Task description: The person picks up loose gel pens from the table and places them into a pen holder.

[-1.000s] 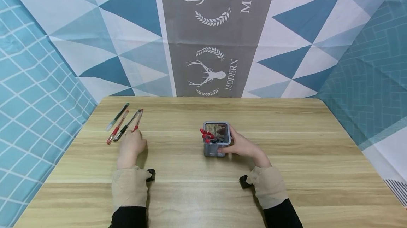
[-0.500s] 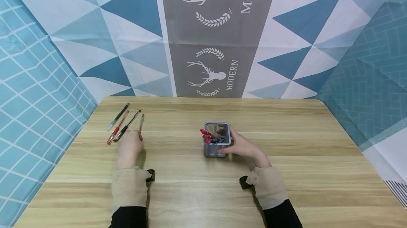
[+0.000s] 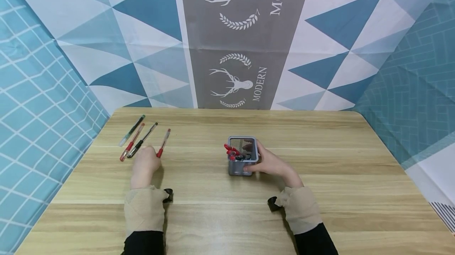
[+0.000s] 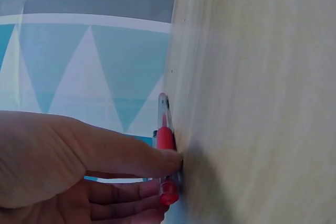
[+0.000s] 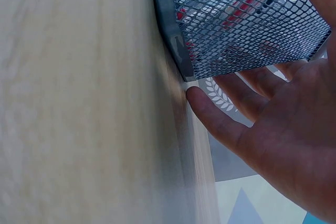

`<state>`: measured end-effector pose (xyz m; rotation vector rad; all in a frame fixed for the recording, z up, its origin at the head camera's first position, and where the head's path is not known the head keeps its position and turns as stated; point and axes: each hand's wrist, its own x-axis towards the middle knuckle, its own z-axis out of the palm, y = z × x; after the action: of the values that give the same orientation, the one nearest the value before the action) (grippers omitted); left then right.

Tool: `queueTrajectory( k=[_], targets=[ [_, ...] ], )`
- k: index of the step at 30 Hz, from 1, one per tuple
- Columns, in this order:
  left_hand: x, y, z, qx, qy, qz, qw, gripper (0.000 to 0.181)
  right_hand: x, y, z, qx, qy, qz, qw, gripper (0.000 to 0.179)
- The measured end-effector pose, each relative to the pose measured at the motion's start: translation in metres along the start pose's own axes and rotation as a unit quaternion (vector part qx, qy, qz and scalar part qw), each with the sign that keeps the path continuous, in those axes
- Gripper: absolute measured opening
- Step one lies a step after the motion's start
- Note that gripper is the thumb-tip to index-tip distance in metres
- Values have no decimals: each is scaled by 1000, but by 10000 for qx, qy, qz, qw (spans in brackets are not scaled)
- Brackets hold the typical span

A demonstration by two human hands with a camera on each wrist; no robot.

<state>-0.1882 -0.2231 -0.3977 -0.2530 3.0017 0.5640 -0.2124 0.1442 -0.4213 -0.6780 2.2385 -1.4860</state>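
Note:
My left hand (image 3: pixel 145 165) pinches a clear-barrelled red pen (image 3: pixel 164 141) at its red end, on the left of the table. The left wrist view has the thumb lying on the red grip of this pen (image 4: pixel 166 139), fingers on its other side. To the left lie a black pen (image 3: pixel 143 139), another red pen (image 3: pixel 132 142) and a green pen (image 3: pixel 136 123), all slanting away. My right hand (image 3: pixel 273 164) grips a grey mesh pen holder (image 3: pixel 240 168) from its right side. In the right wrist view pens show through the mesh (image 5: pixel 226 45); the thumb is partly out of frame.
The light wood table (image 3: pixel 220 211) runs back to a patterned cloth (image 3: pixel 153 49). Red-capped pens (image 3: pixel 232 150) lean at the left of the holder. A blue gridded cloth (image 3: pixel 39 101) hangs along the left side.
The red pen at my left hand has shifted right, away from the black pen, and turned so its far end points further right. My right hand and the pen holder stay in place.

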Motion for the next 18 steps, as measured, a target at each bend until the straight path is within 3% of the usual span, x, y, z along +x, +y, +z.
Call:
queueTrajectory(
  k=[7,10,14,18],
  targets=[
    [-3,0,-2,31,-258,-195,9995,15,0,0,0,67,0,-4,10000,85],
    [-4,2,-3,-53,-225,-249,9994,18,0,0,0,80,-12,3,10000,85],
    [-2,6,-3,-232,327,-114,9991,32,0,-1,0,72,-36,18,10000,84],
    [-1,12,-5,-428,1103,-6,9930,20,-3,-9,0,154,-69,-3,9999,84]
  ],
)
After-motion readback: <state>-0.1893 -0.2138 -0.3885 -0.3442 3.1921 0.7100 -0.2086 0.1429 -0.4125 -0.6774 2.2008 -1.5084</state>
